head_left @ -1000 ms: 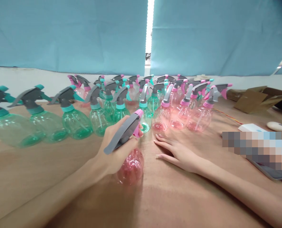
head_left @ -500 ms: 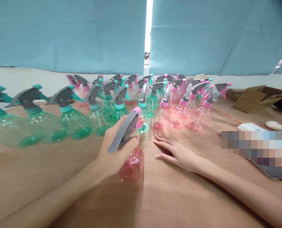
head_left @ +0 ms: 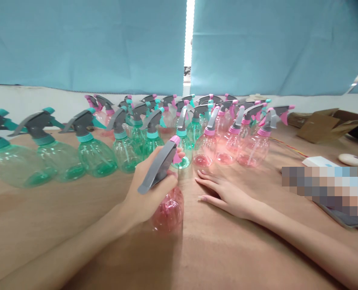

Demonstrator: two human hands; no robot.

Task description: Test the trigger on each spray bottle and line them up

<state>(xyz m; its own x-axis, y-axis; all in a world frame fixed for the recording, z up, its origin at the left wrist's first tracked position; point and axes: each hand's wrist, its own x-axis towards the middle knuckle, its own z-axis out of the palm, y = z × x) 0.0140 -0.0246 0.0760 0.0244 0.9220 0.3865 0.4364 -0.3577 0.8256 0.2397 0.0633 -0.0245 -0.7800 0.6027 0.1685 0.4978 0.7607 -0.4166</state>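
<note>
My left hand (head_left: pixel 147 189) is wrapped round the neck of a pink spray bottle (head_left: pixel 168 211) that stands on the brown table (head_left: pixel 61 225). The bottle's grey trigger head (head_left: pixel 159 165) with a pink nozzle sticks out above my fingers. My right hand (head_left: pixel 224 192) lies flat on the table just right of the bottle, fingers stretched out, holding nothing. Behind both hands stand several green spray bottles (head_left: pixel 96 155) on the left and several pink spray bottles (head_left: pixel 251 147) on the right.
Cardboard pieces (head_left: pixel 320 125) lie at the far right, with a white box (head_left: pixel 319 162), a white mouse (head_left: pixel 350 159) and a thin wire near them. A dark flat device (head_left: pixel 343 217) sits at the right edge. Blue curtains (head_left: pixel 91 44) hang behind the table.
The pink bottle's trigger head has tilted slightly up and to the right in my left hand. My right hand has stayed flat in place.
</note>
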